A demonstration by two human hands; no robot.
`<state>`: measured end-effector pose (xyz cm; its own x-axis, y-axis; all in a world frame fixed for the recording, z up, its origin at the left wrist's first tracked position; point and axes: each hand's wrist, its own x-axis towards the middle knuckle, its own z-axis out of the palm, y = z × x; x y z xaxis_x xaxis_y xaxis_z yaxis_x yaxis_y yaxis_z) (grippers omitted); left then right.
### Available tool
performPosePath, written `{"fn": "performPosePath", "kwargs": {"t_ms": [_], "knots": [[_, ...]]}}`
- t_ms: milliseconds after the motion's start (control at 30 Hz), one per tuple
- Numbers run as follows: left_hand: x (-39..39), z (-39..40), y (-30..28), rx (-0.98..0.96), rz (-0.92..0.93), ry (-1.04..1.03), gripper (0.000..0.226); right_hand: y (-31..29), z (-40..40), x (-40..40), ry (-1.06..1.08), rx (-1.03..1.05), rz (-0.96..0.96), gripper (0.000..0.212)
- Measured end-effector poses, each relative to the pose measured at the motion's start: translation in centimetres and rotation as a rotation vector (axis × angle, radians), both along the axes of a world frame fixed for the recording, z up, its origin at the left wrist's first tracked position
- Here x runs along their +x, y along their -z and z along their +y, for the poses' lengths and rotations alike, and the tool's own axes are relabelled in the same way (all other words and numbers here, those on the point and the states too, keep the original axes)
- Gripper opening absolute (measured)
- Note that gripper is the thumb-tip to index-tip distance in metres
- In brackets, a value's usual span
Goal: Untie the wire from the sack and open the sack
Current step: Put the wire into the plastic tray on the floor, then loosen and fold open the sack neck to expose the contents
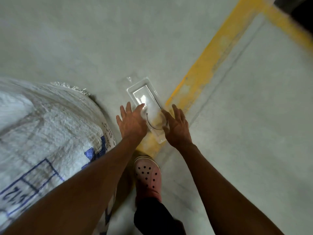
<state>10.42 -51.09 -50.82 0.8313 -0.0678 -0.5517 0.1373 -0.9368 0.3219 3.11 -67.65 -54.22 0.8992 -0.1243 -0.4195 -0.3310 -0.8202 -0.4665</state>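
A big white woven sack (42, 126) with blue print fills the left side, its frayed top edge pointing toward the far floor. A thin black wire (156, 128) lies curved in a clear plastic tray (135, 86) on the floor. My left hand (131, 121) hovers at the tray's left side, fingers spread, holding nothing. At the tray's right side my right hand (177, 126) is spread too, its fingers close to or touching the wire's end; whether it grips the wire is unclear.
The floor is pale concrete with a yellow painted line (208, 63) running diagonally past the tray and branching at the far right. My foot in a pink perforated clog (148, 175) stands just below the tray.
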Motion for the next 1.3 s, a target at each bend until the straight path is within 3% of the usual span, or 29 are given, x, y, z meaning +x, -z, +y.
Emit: {"fn": "performPosePath", "kwargs": {"t_ms": [133, 300, 467, 633, 800, 1033, 1300], "knots": [[3.2, 1.4, -6.4, 0.005, -0.040, 0.133, 0.085, -7.2, -0.6, 4.0, -0.123, -0.001, 0.045, 0.093], [8.9, 5.0, -17.3, -0.002, -0.127, 0.242, 0.102, -19.5, 0.7, 10.9, -0.231, 0.009, 0.032, 0.111], [13.1, 11.4, -30.3, -0.108, -0.177, 0.253, 0.110, -33.1, 4.7, 17.4, -0.396, 0.120, -0.008, 0.127], [12.8, 21.2, -39.3, -0.214, -0.225, 0.191, 0.115, -43.2, 10.9, 20.1, -0.571, 0.185, -0.015, 0.138], [6.0, 32.6, -43.6, -0.275, -0.245, 0.090, 0.115, -47.0, 20.4, 18.3, -0.786, 0.214, 0.042, 0.141], [-8.1, 46.3, -43.5, -0.189, -0.275, -0.052, 0.120, -46.4, 34.8, 11.7, -1.035, 0.260, 0.075, 0.139], [-17.4, 53.6, -42.1, -0.280, -0.286, -0.336, 0.133, -46.7, 46.7, 6.5, -1.152, 0.286, 0.096, 0.141]]}}
